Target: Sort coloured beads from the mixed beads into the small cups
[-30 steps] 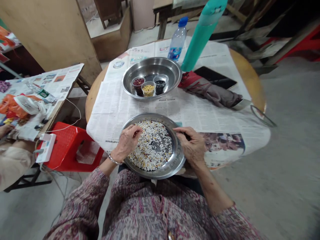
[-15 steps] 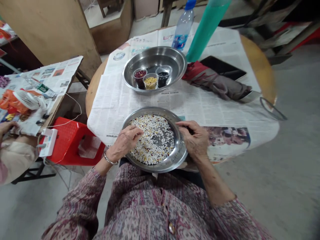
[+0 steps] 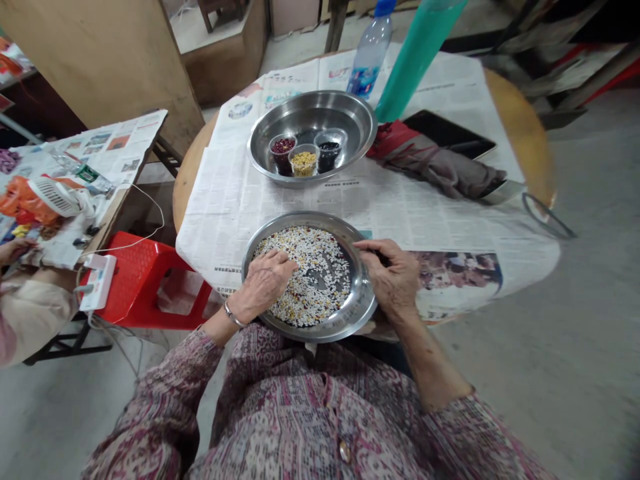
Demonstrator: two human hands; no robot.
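On the table's near edge sits a steel basin (image 3: pixel 361 313) with white grains (image 3: pixel 313 257) mixed with yellow and dark ones spread over its bottom. My left hand (image 3: pixel 267 280) reaches over the left rim, fingers bent together with the tips down at the grains; what they pinch, if anything, is hidden. At the right rim, my right hand (image 3: pixel 393 277) is closed on the basin's edge. A second steel basin (image 3: pixel 345 107) beyond holds three clear cups: one of dark red beans (image 3: pixel 283 148), one of yellow kernels (image 3: pixel 303 162), one of black beans (image 3: pixel 329 152).
Newspaper (image 3: pixel 280 200) covers the round table. Toward the back right stand a water bottle (image 3: pixel 369 57) and a green bottle (image 3: pixel 417 60), near a folded umbrella (image 3: pixel 435 163) and a dark tablet (image 3: pixel 450 133). Left are a red stool (image 3: pixel 145 267), a power strip (image 3: pixel 100 283) and another person's hand (image 3: pixel 15 250).
My left hand has moved right and slightly forward, its fingers lowering onto the grains. My right hand stays at the rim.
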